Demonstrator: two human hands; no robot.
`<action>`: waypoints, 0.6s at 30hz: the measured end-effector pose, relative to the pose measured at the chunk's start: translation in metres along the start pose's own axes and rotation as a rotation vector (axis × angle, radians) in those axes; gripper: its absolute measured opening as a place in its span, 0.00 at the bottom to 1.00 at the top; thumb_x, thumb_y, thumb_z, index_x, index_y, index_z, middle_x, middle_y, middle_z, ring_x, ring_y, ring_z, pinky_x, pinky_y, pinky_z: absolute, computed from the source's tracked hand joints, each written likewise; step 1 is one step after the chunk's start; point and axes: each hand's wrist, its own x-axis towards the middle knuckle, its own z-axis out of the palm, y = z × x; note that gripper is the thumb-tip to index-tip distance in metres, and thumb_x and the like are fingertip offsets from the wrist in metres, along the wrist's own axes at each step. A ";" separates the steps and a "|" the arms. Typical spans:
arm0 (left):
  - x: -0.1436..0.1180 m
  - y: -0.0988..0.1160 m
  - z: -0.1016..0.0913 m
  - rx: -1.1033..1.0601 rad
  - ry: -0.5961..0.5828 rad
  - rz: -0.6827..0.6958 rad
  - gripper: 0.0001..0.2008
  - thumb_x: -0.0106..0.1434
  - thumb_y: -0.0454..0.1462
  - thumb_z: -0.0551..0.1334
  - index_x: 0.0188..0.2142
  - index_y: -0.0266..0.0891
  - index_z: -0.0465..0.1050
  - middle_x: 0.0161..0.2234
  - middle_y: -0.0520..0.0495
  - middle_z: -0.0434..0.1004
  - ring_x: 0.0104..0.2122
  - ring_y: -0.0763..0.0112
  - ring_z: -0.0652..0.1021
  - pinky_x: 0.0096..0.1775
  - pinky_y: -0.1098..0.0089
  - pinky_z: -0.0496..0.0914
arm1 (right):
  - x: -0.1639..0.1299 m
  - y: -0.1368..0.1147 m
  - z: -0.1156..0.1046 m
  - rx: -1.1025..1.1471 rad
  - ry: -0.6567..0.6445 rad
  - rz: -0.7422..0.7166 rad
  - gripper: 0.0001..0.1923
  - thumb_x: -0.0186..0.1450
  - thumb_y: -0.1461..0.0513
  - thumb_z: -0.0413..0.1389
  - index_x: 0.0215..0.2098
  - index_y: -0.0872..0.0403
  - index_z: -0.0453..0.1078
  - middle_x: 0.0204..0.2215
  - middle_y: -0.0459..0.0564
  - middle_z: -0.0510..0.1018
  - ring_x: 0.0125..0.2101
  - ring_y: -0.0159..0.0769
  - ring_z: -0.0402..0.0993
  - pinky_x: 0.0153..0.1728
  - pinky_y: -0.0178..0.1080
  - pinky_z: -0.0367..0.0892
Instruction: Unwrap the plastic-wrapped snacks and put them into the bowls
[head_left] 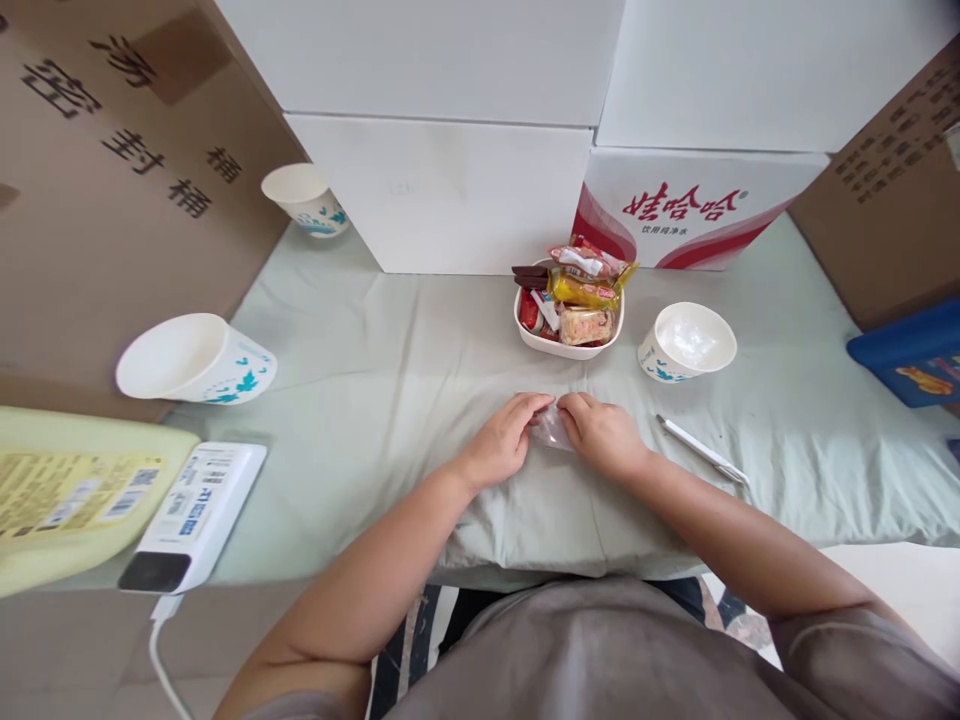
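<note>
A small clear plastic bag [553, 430] is pinched between my two hands, close to the table's front edge. My left hand [504, 438] closes on its left side, with the fingertips partly hidden. From the right, my right hand [604, 432] grips the same bag, fingers curled inward. Just beyond them stands a white bowl [566, 350] heaped with wrapped snacks [585, 290]. A paper cup [686, 345] with crumpled clear plastic inside is to the right of that bowl. Nearer my right forearm lies a white pen [701, 450].
White boxes [450, 190] wall off the back of the cloth-covered table [352, 400]. Two more paper cups [199, 360] stand on the left. A white power bank [199, 510] with a cable lies beside a yellow jug [82, 500]. At the right edge is a blue package [911, 350].
</note>
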 end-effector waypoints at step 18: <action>0.000 0.014 0.001 0.443 -0.022 0.010 0.06 0.60 0.34 0.64 0.27 0.38 0.73 0.31 0.46 0.74 0.39 0.63 0.70 0.43 0.62 0.70 | 0.000 0.008 0.017 0.015 0.410 -0.144 0.11 0.70 0.62 0.48 0.43 0.57 0.71 0.39 0.57 0.75 0.40 0.42 0.69 0.41 0.41 0.65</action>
